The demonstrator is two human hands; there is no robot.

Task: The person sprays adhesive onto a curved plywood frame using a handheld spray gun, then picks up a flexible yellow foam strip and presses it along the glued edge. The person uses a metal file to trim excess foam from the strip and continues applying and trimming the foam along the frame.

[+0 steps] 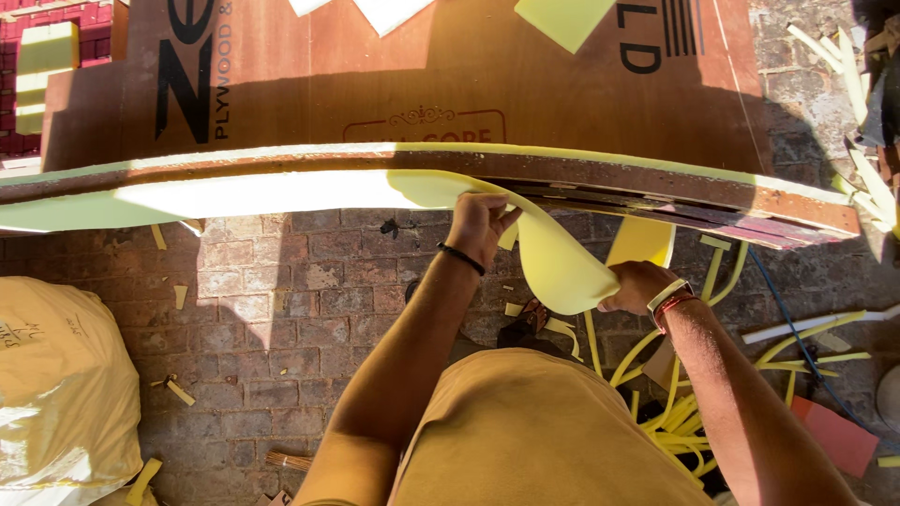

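A thin pale-yellow foam sheet [553,258] hangs off the front edge of a brown plywood board [450,84] and curls downward. My left hand [480,223] grips the foam's upper edge just under the board's rim, a black band on its wrist. My right hand [637,286] holds the lower curled end of the same foam, with a white band and a red thread on that wrist. The foam strip [234,197] runs on to the left along the board's edge.
Brick paving [300,309] lies below. A large yellowish plastic-wrapped bundle [56,384] sits at the lower left. Several yellow foam offcut strips [675,412] pile at the lower right, beside a blue cable [778,309] and a red piece [839,436].
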